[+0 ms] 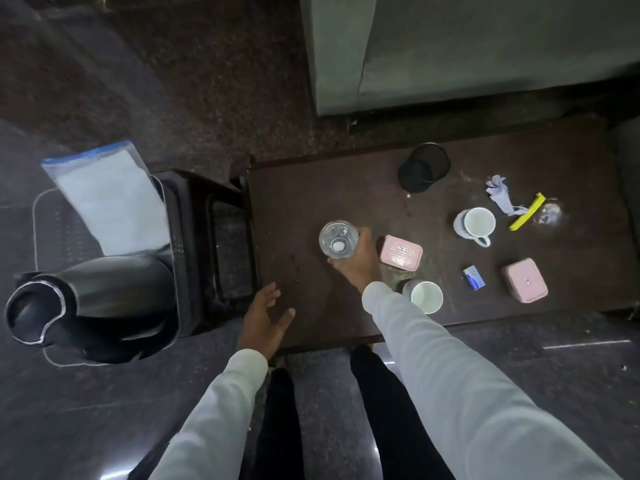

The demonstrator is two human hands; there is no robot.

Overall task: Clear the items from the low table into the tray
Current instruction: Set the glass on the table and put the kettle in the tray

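While the right hand [358, 261] grips one clear glass [338, 240] above the low table [332, 188], the left hand [265, 318] hovers spread, holding nothing. Around lie two pink boxes [401, 252], two white mugs [475, 225], one black holder [423, 167]. Left, the tray [40, 216] seemingly carries one kettle [90, 306].

right hand [356, 261] fingers hidden behind glass [338, 240]
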